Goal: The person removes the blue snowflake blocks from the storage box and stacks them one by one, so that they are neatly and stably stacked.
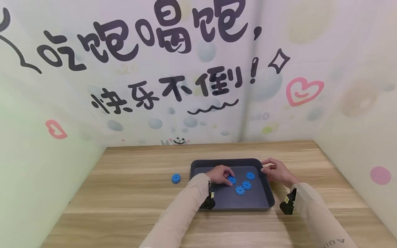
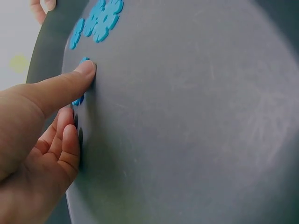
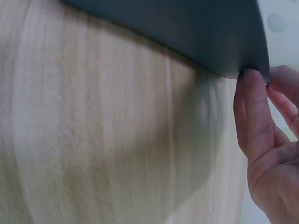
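While in left hand (image 1: 219,174), disc (image 1: 232,179) half-hidden.

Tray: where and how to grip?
I'd pinch the tray by its two short walls, coming from outside left and right together: they stand upright, opposite each other, and the blue discs sit apart from both. The left sleeve crosses the left wall, so that side may need clearing.
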### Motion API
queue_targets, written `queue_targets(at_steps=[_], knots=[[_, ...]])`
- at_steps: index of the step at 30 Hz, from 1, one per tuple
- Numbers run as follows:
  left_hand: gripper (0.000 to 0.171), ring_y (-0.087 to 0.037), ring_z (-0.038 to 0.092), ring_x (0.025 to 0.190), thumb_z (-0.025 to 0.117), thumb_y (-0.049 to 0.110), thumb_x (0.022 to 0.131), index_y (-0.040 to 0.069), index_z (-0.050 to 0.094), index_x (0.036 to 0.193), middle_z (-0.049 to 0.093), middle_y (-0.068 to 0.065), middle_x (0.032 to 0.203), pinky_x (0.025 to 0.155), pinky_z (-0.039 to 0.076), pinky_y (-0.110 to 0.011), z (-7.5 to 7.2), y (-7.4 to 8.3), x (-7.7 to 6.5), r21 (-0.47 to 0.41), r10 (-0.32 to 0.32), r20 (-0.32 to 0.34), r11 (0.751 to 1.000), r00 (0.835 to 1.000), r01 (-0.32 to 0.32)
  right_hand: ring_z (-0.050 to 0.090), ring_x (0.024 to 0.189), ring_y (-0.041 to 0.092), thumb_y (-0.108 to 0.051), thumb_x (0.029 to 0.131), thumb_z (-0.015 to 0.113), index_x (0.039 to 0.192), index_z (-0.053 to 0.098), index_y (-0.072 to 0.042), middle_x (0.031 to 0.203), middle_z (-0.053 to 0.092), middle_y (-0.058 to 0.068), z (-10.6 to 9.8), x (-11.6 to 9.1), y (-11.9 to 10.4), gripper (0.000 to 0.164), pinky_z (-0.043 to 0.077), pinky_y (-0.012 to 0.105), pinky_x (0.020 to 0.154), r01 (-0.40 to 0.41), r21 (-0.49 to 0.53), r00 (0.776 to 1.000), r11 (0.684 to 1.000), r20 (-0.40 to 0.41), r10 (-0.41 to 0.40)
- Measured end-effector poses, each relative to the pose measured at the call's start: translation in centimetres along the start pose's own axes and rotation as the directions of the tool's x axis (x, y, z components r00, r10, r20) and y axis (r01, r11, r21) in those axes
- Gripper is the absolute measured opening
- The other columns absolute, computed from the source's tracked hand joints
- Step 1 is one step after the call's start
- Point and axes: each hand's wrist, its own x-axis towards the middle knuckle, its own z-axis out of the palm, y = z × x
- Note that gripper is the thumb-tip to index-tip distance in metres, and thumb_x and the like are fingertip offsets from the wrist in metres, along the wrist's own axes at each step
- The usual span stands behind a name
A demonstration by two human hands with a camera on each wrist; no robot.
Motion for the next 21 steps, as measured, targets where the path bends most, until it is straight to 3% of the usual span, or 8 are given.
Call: queue_targets(at_steps=[8,14,21], knots=[[0.030,-0.009,0.049,0.077,0.074,0.013,0.071,0.005,0.063,0.098,0.056,0.001,0.086,0.071,0.042,-0.018,-0.3,-0.3,-0.2,-0.070,-0.036,-0.046,0.997,0.998,0.033,0.058,0.076,0.019,-0.006,0.086,0.056,0.115,0.043,0.008,0.091,0.060,0.018,0.1,0.1,0.0,0.035,0.051,0.035,0.066,0.013,0.002,1.000,1.000,-0.004,-0.013],[0.031,-0.008,0.051,0.078,0.073,0.012,0.072,0.003,0.062,0.100,0.058,0.000,0.087,0.070,0.043,-0.017,-1.3,-0.5,-1.0,-0.059,0.001,-0.082,0.998,0.997,-0.006,0.058,0.077,0.020,-0.008,0.087,0.055,0.116,0.043,0.007,0.091,0.059,0.017,0.1,-0.1,-0.1,0.035,0.051,0.036,0.068,0.001,-0.015,1.000,1.000,-0.007,-0.001],[0.031,-0.012,0.051,0.079,0.071,0.012,0.074,0.002,0.061,0.102,0.057,-0.003,0.090,0.070,0.043,-0.020,-3.3,-0.3,-2.9,-0.058,0.046,-0.129,0.997,0.991,-0.054,0.058,0.078,0.019,-0.008,0.087,0.055,0.116,0.042,0.007,0.092,0.059,0.017,0.1,-0.2,-0.2,0.035,0.051,0.036,0.069,-0.014,-0.013,1.000,1.000,0.002,0.014]])
